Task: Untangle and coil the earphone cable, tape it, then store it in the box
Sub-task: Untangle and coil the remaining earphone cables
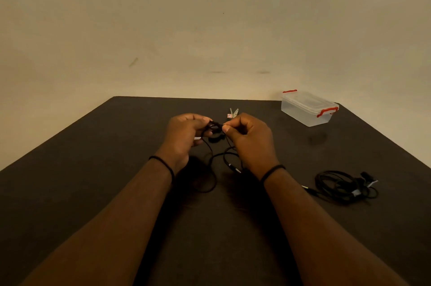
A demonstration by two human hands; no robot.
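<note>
Both hands work at the centre of the dark worktop, raised a little above it. The left hand and the right hand each pinch the black earphone cable between thumb and fingertips, the two pinches close together on a small knot of strands. So each grip is clenched on the cable, not released. From that knot the rest of the cable hangs down in loose loops onto the worktop between the wrists, and its plug lies just beside the right wrist.

The cable looks thin, light and limp. It will sag and kink rather than keep a shape, and it likely slips easily through dry fingers. A hard pull would probably tighten the tangle, so the safer hold is a light pinch on either side of a crossing, easing one strand through. The joints at the plug and earbuds are likely the weak points.

A second bundle of black cable lies well apart to the right. The clear box with red clips sits closed at the far right corner. Scissors lie just beyond the hands. I cannot make out the tape for certain.
</note>
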